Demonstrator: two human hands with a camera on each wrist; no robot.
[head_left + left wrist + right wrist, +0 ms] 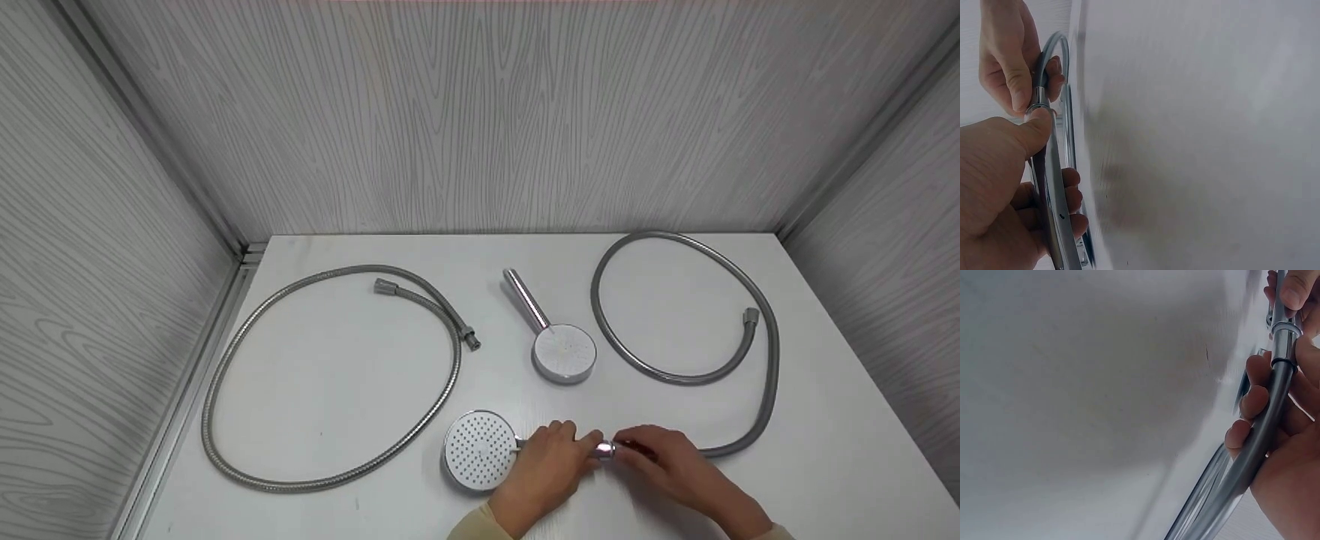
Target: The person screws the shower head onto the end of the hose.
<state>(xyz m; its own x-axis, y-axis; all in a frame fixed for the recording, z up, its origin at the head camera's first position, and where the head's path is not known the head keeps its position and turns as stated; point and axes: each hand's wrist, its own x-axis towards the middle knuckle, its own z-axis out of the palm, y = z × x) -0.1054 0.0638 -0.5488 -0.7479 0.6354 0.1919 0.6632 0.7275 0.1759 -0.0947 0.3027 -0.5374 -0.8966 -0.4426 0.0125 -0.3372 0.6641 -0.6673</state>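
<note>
My left hand grips the handle of a shower head whose round white spray face, dotted with nozzles, points up. In the left wrist view its chrome handle runs through the curled fingers, with the thumb near the handle's end. My right hand holds the end of a smooth grey shower hose. Seen from the right wrist, the hose's metal end fitting meets the handle end, and the fingers curl round the hose below it. How far the fitting is threaded on is hidden.
Behind the hands lies a second shower head with a slim chrome handle. A ribbed metal hose is looped on the left of the white table. The grey hose coils at the right, its free end inside the loop. Panelled walls enclose the table.
</note>
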